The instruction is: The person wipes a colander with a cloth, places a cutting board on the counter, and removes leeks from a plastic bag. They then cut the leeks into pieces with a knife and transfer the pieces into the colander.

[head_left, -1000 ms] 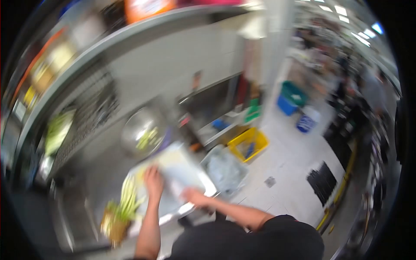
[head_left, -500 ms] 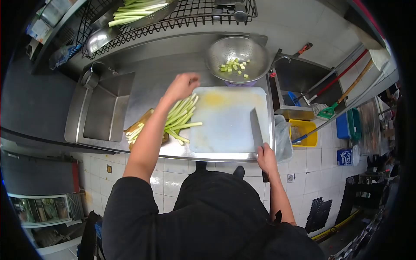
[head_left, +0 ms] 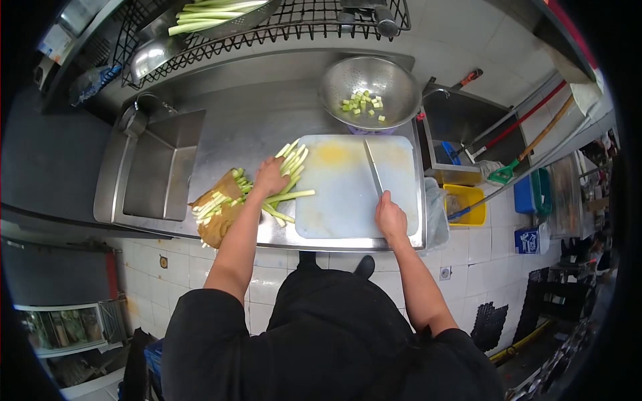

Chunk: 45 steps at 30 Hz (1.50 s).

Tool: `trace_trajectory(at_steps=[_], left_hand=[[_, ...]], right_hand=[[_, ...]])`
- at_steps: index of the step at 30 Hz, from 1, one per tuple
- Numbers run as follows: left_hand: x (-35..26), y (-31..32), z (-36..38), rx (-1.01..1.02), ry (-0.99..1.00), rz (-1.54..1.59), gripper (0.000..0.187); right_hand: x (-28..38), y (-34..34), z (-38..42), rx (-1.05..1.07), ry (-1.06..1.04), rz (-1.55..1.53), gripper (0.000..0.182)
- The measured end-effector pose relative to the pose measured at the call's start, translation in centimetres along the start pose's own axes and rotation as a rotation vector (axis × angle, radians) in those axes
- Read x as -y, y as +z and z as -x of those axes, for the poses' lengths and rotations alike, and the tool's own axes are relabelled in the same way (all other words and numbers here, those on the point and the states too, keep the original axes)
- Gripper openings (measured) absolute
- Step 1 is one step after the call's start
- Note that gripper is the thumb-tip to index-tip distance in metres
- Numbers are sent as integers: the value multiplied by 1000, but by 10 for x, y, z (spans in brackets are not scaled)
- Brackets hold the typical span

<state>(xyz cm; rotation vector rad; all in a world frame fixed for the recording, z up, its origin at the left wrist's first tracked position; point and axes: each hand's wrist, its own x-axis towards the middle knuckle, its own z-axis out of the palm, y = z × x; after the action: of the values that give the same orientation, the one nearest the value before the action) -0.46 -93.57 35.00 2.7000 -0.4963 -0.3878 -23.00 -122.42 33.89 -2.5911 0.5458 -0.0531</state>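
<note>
My right hand (head_left: pixel 390 217) is closed round the handle of a kitchen knife (head_left: pixel 372 164), whose blade points away from me over the white cutting board (head_left: pixel 334 220). To the left of the board lies a loose bunch of long pale green stalks (head_left: pixel 291 167). My left hand (head_left: pixel 271 177) is on these stalks, fingers curled over them; its fingertips are partly hidden. More stalks lie in a torn brown paper wrapping (head_left: pixel 221 227) left of my forearm. Behind the board, a perforated metal colander (head_left: pixel 334 100) holds small cut green pieces (head_left: pixel 362 102).
A steel sink (head_left: pixel 159 170) is at the left of the counter, and a deeper basin (head_left: pixel 461 123) at the right holds long-handled tools. Above the counter, a wire rack (head_left: pixel 301 27) carries bowls and more stalks. A yellow bin (head_left: pixel 471 214) stands right of the counter.
My left hand has come down and toward me onto the stalks. The knife has moved left over the board with my right hand, its blade now seen edge-on.
</note>
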Motion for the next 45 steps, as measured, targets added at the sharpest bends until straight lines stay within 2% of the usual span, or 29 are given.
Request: trace_trajectory(at_steps=[3,5,9,11,12,14,15,17,20,21,23,24,26,27,29,31,32,34,37,40,44,45], left_hand=[[-3,1,0,49,42,-48,58],[0,10,-6,27,130,-122,50],[1,25,-9,-32,142,-158,41],[5,34,-14,-172,135,-16,38],[1,32,-14,-168,144,-17,38],[-15,20,-8,-329,298,168,37],[-27,7,-2,-326,307,169,37],[-48,-14,13,6,344,165,35],[-42,8,6,124,306,30,35],[-43,10,5,130,314,26,35],[-50,18,0,124,183,-32,31],[-58,22,-2,139,201,-30,31],[-73,32,-5,64,254,3,27],[-90,37,3,20,375,24,24],[-142,39,24,152,504,21,24],[-177,67,35,295,694,99,26],[-191,84,37,305,707,100,26],[-210,110,39,543,702,76,31],[-208,109,35,547,707,203,38],[-196,92,17,529,636,40,46],[-184,85,19,486,695,68,53],[-184,80,24,439,607,129,55]], right_hand=[[1,-5,13,49,68,29,18],[0,-10,24,88,111,42,17],[-8,-10,33,80,120,47,19],[-14,-10,36,55,112,40,19],[-15,-11,35,54,105,22,19],[-16,-13,35,49,107,6,19],[-15,-13,34,55,115,10,19],[-17,-14,32,59,129,14,19],[-24,-16,35,56,124,-52,20],[-27,-20,39,36,131,-99,21],[-34,-25,49,9,162,-145,22],[-39,-28,56,-17,170,-155,22],[-49,-37,69,-45,196,-158,22],[-54,-40,74,-60,222,-171,22],[-62,-43,84,-78,266,-184,22],[-72,-46,90,-94,297,-183,22],[-76,-48,93,-101,313,-182,22],[-77,-51,96,-119,285,-197,22],[-77,-56,101,-77,340,-173,23],[-75,-58,108,-60,319,-192,22],[-76,-52,108,-26,290,-173,21],[-74,-53,108,-14,274,-142,21]])
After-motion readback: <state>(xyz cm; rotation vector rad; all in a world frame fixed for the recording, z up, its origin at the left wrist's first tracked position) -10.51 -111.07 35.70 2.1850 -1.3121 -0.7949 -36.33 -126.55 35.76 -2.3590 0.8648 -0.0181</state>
